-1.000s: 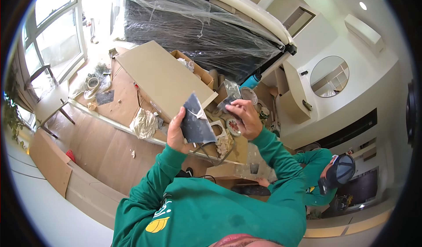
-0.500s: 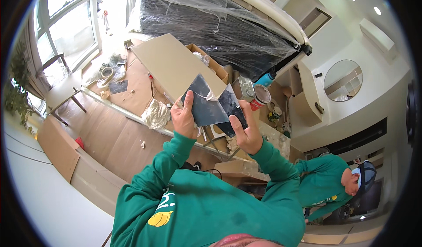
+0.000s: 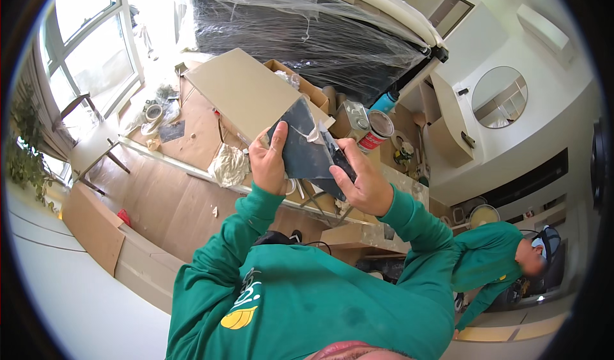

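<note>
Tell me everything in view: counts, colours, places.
Plates: two, dark grey, overlapping, centre
Paste: one smear, white, left plate
Board: one, beige, beyond plates
Cardboard box: one, brown, behind board
Tin: one, silvery, right of board
Can: one, red label, beside tin
Bottle: one, blue, behind can
Crumpled sheet: one, cream, left
Tape roll: one, whitish, left
Chair: one, pale seat, far left
Plastic sheeting: one stretch, clear, top
Mirror: one, dark rim, right
Co-worker: one, green top, lower right
Left grip: one, green sleeve, left plate
Right grip: one, green sleeve, right plate

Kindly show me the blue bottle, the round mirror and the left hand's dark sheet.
Blue bottle (image 3: 385, 102), head view: its body.
Round mirror (image 3: 499, 97), head view: its glass.
Dark sheet (image 3: 303, 153), head view: its flat face.
</note>
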Demonstrator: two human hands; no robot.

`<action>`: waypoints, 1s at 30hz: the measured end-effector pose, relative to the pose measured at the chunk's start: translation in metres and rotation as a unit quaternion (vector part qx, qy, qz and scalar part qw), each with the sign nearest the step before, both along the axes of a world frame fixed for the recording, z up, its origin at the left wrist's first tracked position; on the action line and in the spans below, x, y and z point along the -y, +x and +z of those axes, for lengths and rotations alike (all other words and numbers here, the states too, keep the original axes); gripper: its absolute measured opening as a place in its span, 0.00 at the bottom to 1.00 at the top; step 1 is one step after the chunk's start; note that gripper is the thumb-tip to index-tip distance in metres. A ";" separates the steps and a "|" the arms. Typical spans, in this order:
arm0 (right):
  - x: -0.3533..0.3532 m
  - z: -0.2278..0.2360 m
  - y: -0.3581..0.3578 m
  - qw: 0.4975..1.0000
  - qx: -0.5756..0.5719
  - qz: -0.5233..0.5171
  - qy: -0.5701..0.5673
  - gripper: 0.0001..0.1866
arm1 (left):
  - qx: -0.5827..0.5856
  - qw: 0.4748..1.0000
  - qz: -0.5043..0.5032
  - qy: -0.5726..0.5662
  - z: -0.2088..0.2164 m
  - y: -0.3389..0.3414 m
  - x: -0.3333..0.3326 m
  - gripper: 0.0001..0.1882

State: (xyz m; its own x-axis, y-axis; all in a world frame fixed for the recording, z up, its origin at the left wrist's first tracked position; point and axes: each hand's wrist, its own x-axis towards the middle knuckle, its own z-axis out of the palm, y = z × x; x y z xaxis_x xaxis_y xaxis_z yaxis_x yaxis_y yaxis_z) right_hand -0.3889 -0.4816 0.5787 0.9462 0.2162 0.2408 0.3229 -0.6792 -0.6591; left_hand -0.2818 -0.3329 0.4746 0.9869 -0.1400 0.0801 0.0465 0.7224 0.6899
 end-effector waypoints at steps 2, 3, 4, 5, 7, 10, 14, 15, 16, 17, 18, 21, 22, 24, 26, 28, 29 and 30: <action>0.002 0.001 -0.003 1.000 -0.010 0.004 -0.001 0.20 | 0.011 1.000 -0.006 -0.008 0.004 -0.003 0.002 0.17; 0.004 0.002 -0.004 1.000 -0.007 0.008 -0.006 0.20 | 0.017 1.000 -0.009 -0.011 0.006 -0.004 0.002 0.17; 0.005 0.004 -0.005 1.000 -0.004 0.011 -0.011 0.20 | 0.018 1.000 -0.016 -0.004 0.008 -0.004 0.003 0.17; 0.007 0.004 -0.005 1.000 -0.002 0.014 -0.015 0.20 | 0.019 1.000 -0.022 0.005 0.008 -0.004 0.001 0.17; 0.013 0.003 -0.005 0.999 -0.013 0.023 -0.018 0.20 | 0.022 0.999 -0.030 0.014 0.008 -0.005 0.003 0.17; 0.017 0.009 -0.003 0.999 -0.041 0.031 -0.009 0.20 | 0.022 0.999 -0.022 0.008 0.007 -0.005 0.006 0.17; 0.021 0.013 0.000 0.998 -0.053 0.028 -0.011 0.22 | 0.003 1.000 -0.005 -0.014 0.011 -0.008 0.014 0.16; 0.022 0.013 0.000 0.998 -0.057 0.032 -0.002 0.21 | -0.003 1.000 -0.005 -0.018 0.011 -0.008 0.015 0.16; 0.022 0.013 -0.001 0.997 -0.062 0.036 0.007 0.20 | 0.002 1.000 -0.010 -0.019 0.010 -0.007 0.014 0.17; 0.024 0.015 0.000 0.997 -0.067 0.040 0.013 0.19 | 0.007 1.000 -0.015 -0.023 0.008 -0.005 0.014 0.17; 0.023 0.015 -0.002 0.998 -0.055 0.033 0.016 0.19 | 0.012 0.999 -0.019 -0.027 0.007 -0.004 0.014 0.17; 0.021 0.020 -0.009 0.998 -0.041 0.027 0.031 0.21 | 0.008 1.000 -0.001 -0.017 0.012 -0.003 0.009 0.18; 0.022 0.022 -0.011 0.997 -0.054 0.030 0.045 0.21 | 0.011 1.000 -0.001 -0.008 0.014 -0.001 0.008 0.18; 0.025 0.023 -0.014 0.996 -0.067 0.026 0.061 0.22 | 0.017 1.000 -0.012 0.018 0.016 -0.002 0.006 0.18; 0.032 0.019 -0.010 0.996 -0.069 0.020 0.061 0.22 | 0.020 0.999 -0.025 0.009 0.018 0.004 0.009 0.17; 0.037 0.019 -0.007 0.994 -0.084 0.013 0.066 0.23 | 0.021 0.999 -0.038 0.007 0.023 0.008 0.011 0.17; 0.039 0.020 -0.004 0.993 -0.091 0.011 0.069 0.23 | 0.021 0.999 -0.043 0.009 0.028 0.010 0.012 0.17; 0.042 0.020 -0.003 0.994 -0.086 0.017 0.072 0.24 | 0.022 0.999 -0.047 0.010 0.033 0.011 0.013 0.17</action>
